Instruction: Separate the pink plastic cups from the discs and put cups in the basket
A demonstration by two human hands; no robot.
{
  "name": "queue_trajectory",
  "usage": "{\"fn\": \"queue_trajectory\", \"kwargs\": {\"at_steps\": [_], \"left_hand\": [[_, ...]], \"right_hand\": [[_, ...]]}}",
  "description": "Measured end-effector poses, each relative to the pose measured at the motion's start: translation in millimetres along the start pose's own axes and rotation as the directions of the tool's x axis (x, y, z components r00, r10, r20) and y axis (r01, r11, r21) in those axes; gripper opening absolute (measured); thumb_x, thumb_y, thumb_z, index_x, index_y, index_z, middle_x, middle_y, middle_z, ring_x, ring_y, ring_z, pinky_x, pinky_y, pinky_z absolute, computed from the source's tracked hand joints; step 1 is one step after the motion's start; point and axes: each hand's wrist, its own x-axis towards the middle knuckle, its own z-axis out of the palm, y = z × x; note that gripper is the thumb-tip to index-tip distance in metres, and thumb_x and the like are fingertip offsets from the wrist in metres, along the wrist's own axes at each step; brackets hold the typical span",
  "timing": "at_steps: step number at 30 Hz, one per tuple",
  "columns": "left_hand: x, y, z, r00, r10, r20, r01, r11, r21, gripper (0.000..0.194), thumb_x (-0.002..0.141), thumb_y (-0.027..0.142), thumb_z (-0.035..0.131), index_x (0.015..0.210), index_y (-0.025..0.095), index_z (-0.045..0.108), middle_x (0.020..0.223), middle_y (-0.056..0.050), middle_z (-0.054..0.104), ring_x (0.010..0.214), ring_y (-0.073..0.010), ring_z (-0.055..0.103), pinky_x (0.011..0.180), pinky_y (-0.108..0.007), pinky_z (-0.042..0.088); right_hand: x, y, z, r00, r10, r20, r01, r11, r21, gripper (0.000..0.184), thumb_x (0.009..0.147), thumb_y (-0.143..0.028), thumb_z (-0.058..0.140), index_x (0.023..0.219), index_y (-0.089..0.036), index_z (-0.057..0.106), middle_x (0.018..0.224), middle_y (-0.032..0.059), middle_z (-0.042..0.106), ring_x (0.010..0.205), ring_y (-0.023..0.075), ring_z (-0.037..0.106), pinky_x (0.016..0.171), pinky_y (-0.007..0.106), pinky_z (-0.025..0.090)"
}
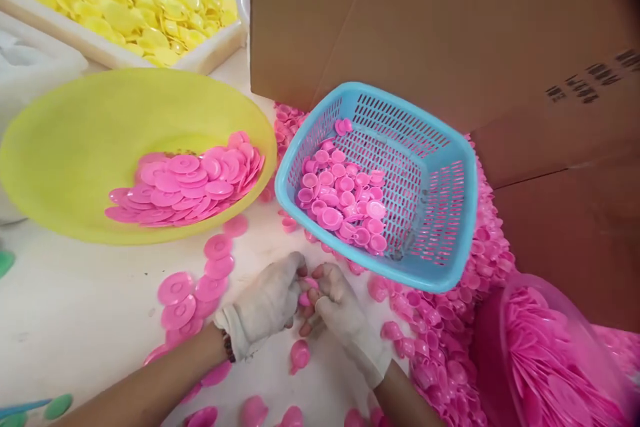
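Note:
My left hand (267,307) and my right hand (345,317), both in white fingerless gloves, meet over the white table. Together their fingertips pinch a small pink plastic piece (307,288). A blue slotted basket (450,227) just beyond them holds small pink cups. At the left, a yellow-green bowl (75,147) holds flat pink discs. Loose pink discs (195,287) lie on the table left of my hands, and one pink cup (299,353) lies just below them.
A big heap of pink cups (450,340) runs along the right under the basket. A pink bowl (520,347) of pink parts sits at bottom right. Cardboard boxes (450,27) stand behind. A white tray (210,57) of yellow discs is at top left.

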Motion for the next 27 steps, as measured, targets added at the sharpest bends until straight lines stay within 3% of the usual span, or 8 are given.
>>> {"fn": "queue_trajectory", "kwargs": {"at_steps": [7,12,15,18,20,22,25,27], "left_hand": [[-3.8,-0.6,-5.6,0.997,-0.017,-0.070,0.013,0.998,-0.060,0.016,0.080,0.021,0.036,0.096,0.020,0.041,0.059,0.005,0.050,0.039,-0.0097,0.050,0.034,-0.016,0.034],[-14.9,4.2,-34.4,0.953,0.237,-0.191,-0.172,0.937,0.304,0.015,0.082,0.028,0.043,0.079,0.017,0.052,0.066,0.001,0.055,0.049,-0.0082,0.049,0.048,-0.019,0.038],[-22.3,7.9,-52.4,0.912,0.352,-0.211,-0.227,0.860,0.457,0.013,0.079,0.025,0.048,0.077,0.016,0.057,0.070,0.001,0.058,0.057,-0.0096,0.049,0.056,-0.022,0.039],[-25.1,9.0,-59.2,0.894,0.372,-0.248,-0.211,0.840,0.500,0.014,0.080,0.027,0.048,0.078,0.017,0.058,0.069,0.001,0.058,0.060,-0.0113,0.050,0.058,-0.023,0.038],[-24.2,9.1,-58.9,0.877,0.405,-0.257,-0.221,0.816,0.534,0.013,0.080,0.025,0.048,0.077,0.016,0.058,0.071,0.000,0.058,0.063,-0.0121,0.050,0.059,-0.024,0.037],[-23.7,9.8,-57.8,0.868,0.435,-0.240,-0.239,0.789,0.566,0.012,0.080,0.024,0.049,0.077,0.017,0.058,0.073,0.000,0.059,0.064,-0.0127,0.051,0.060,-0.024,0.037],[-31.4,13.7,-58.8,0.891,0.411,-0.191,-0.217,0.757,0.616,0.009,0.079,0.023,0.053,0.077,0.018,0.059,0.071,0.000,0.058,0.063,-0.0134,0.050,0.058,-0.024,0.034],[-44.6,17.3,-60.0,0.947,0.311,-0.083,-0.170,0.700,0.693,0.005,0.072,0.021,0.060,0.068,0.018,0.057,0.063,0.001,0.054,0.056,-0.0133,0.046,0.054,-0.025,0.031]], "right_hand": [[4.8,15.1,-9.0,0.988,-0.148,-0.043,0.146,0.988,-0.058,0.028,0.079,-0.041,0.054,0.091,-0.022,0.037,0.062,-0.0059,0.056,0.045,0.0132,0.061,0.039,0.021,0.046],[-10.5,25.0,-22.4,0.954,-0.296,0.051,0.298,0.953,-0.050,0.029,0.080,-0.040,0.057,0.093,-0.021,0.040,0.058,-0.0043,0.057,0.044,0.0120,0.057,0.040,0.021,0.044],[-31.0,13.5,-26.9,0.872,-0.487,-0.060,0.487,0.873,-0.001,0.028,0.083,-0.041,0.055,0.099,-0.021,0.043,0.060,-0.0017,0.059,0.049,0.0133,0.058,0.046,0.024,0.046],[-49.6,3.6,-21.5,0.746,-0.629,-0.218,0.649,0.761,0.025,0.041,0.088,-0.048,0.043,0.121,-0.023,0.040,0.090,0.0091,0.064,0.066,0.0175,0.064,0.053,0.030,0.051],[-55.7,5.8,-9.3,0.752,-0.642,-0.148,0.646,0.763,-0.026,0.044,0.090,-0.045,0.038,0.129,-0.024,0.036,0.100,0.0122,0.062,0.069,0.0185,0.064,0.053,0.031,0.051],[-56.2,14.0,7.4,0.776,-0.631,0.004,0.619,0.760,-0.200,0.036,0.091,-0.034,0.042,0.125,-0.024,0.043,0.093,0.0087,0.063,0.066,0.0173,0.063,0.055,0.030,0.051],[-51.9,26.8,26.2,0.727,-0.648,0.229,0.647,0.534,-0.544,0.020,0.087,-0.020,0.046,0.102,-0.022,0.059,0.087,0.0056,0.062,0.076,0.0172,0.061,0.066,0.031,0.050],[-50.2,31.1,26.2,0.689,-0.664,0.289,0.641,0.372,-0.671,0.018,0.086,-0.016,0.046,0.095,-0.020,0.061,0.088,0.0058,0.060,0.081,0.0175,0.058,0.070,0.031,0.048]]}}
